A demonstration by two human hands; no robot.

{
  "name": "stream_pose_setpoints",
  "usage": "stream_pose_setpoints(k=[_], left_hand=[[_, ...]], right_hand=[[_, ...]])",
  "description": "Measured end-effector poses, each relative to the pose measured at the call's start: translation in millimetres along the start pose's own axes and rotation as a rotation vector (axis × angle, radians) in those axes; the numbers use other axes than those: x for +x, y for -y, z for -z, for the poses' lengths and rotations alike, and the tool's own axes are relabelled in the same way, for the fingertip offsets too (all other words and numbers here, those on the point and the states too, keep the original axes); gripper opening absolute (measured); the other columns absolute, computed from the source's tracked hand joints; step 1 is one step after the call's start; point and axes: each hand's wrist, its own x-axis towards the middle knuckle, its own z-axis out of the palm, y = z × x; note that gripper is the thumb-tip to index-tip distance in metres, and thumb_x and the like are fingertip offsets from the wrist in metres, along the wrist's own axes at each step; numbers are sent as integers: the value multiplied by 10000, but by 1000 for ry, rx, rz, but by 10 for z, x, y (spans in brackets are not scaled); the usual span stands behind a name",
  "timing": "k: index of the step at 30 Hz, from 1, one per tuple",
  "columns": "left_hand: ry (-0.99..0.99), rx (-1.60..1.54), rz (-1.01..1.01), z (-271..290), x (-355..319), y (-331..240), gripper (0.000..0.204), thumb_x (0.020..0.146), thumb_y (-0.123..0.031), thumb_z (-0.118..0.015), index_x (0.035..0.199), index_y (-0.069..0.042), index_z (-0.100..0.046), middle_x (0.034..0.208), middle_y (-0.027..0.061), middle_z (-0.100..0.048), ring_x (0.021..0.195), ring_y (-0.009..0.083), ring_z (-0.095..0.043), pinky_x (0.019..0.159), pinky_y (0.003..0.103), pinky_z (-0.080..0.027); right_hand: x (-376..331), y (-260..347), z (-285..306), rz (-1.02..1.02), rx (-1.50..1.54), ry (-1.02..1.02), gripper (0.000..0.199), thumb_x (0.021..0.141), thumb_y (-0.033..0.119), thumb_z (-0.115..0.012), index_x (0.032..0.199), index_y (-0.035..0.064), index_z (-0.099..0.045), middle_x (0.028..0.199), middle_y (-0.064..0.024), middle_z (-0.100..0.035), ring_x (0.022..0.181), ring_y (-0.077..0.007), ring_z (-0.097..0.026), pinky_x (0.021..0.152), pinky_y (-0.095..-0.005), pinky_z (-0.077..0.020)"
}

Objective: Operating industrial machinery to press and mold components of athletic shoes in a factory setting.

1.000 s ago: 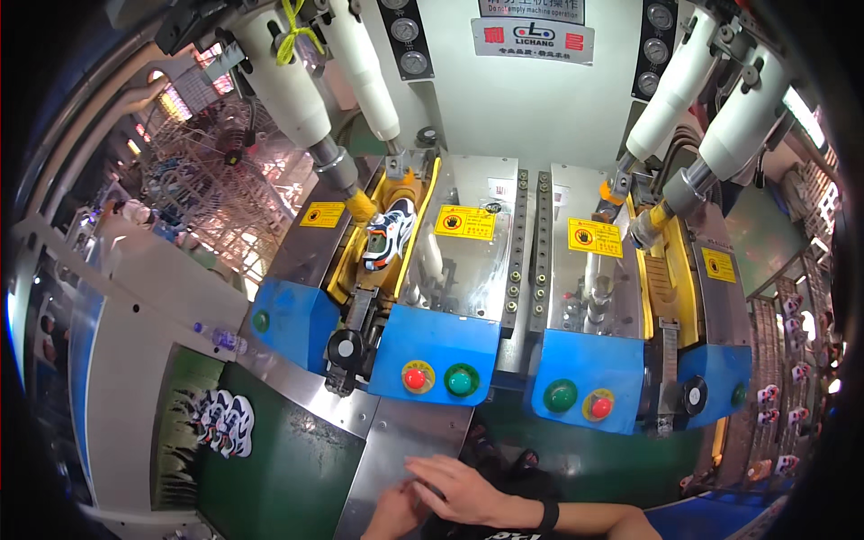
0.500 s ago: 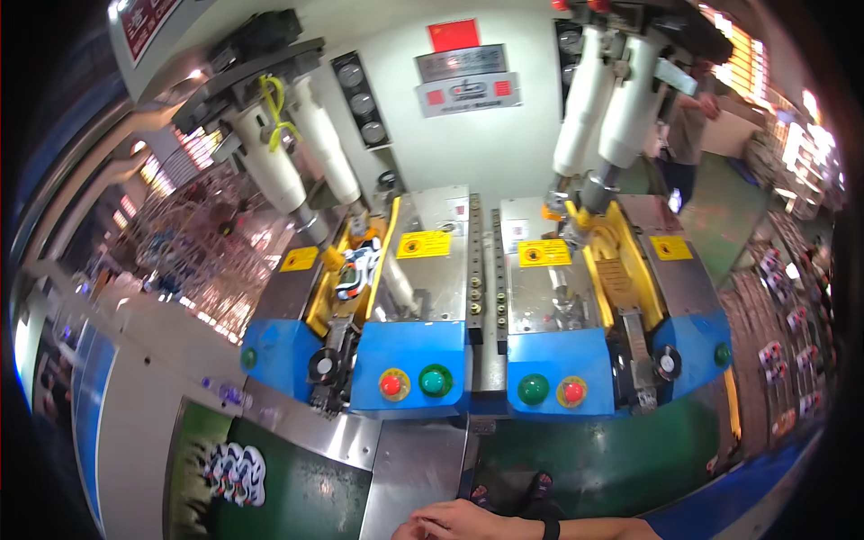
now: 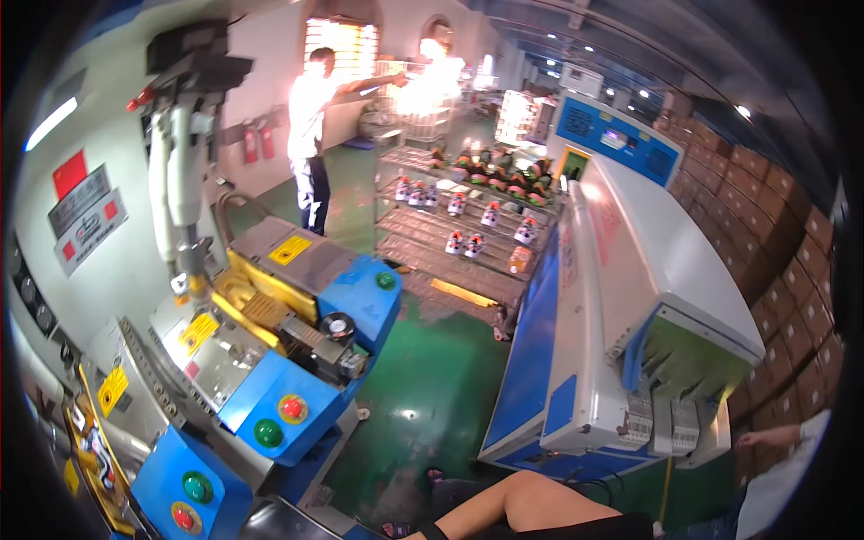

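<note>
Only my bent right arm (image 3: 513, 506) shows, at the lower edge, with a dark band (image 3: 434, 532) near the wrist. My right hand lies below the picture and my left hand is out of view, so neither grip shows. Left of the arm stands a two-station shoe press with blue front panels (image 3: 355, 301) and red and green buttons. A white and dark sports shoe (image 3: 97, 457) sits in its left station, at the lower left. The yellow-sided right station (image 3: 256, 301) holds no shoe, and a white press cylinder (image 3: 184, 171) rises over it.
A rack (image 3: 463, 211) with several shoes stands beyond the green floor (image 3: 409, 405). On the right is a long white and blue machine (image 3: 621, 270) with a bristled opening. Stacked cartons (image 3: 756, 198) line the far right. One person (image 3: 309, 135) stands behind; another's arm (image 3: 774, 436) reaches in.
My view has swung to the right, from the front of the press toward the rack and the white and blue machine. My hands, earlier together at the lower edge, have left the picture.
</note>
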Motion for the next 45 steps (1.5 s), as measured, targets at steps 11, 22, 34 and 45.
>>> stream_pose_setpoints(k=[11, 22, 34, 45], left_hand=[[72, 292, -154, -873, 485, -189, 377, 818, -188, -649, 1116, 27, -565, 1128, 220, -609, 1087, 394, -554, 955, 428, -431], [-257, 638, 482, -1482, -2283, 579, 436, 807, -238, -661, 1114, 44, -535, 1151, 241, -587, 1105, 436, -522, 991, 456, -402], [-1388, 261, 1130, -1268, -3562, 819, 401, 846, -179, -625, 1193, -16, -507, 1218, 188, -490, 1091, 397, -502, 942, 494, -403], [-1398, 393, 1556, -461, -5674, 2184, 519, 850, -238, -634, 1267, 30, -477, 1409, 208, -399, 1268, 380, -404, 1042, 503, -314]], right_hand=[[-611, 112, 408, 56, 25, -196, 225, 836, 267, -633, 843, 43, -643, 785, -184, -635, 765, -391, -608, 655, -474, -480], [-1231, 210, 730, -95, 307, 3, 203, 932, 148, -553, 1068, 24, -640, 927, -161, -674, 824, -274, -680, 753, -361, -543], [67, 504, -636, -613, 320, 683, 262, 984, 119, -532, 1141, -77, -606, 1039, -151, -693, 981, -181, -663, 888, -288, -525], [2768, 1305, -3909, 758, -203, 887, 598, 792, 144, -706, 1320, 8, -459, 1338, -194, -507, 1235, -378, -491, 1020, -443, -426]])
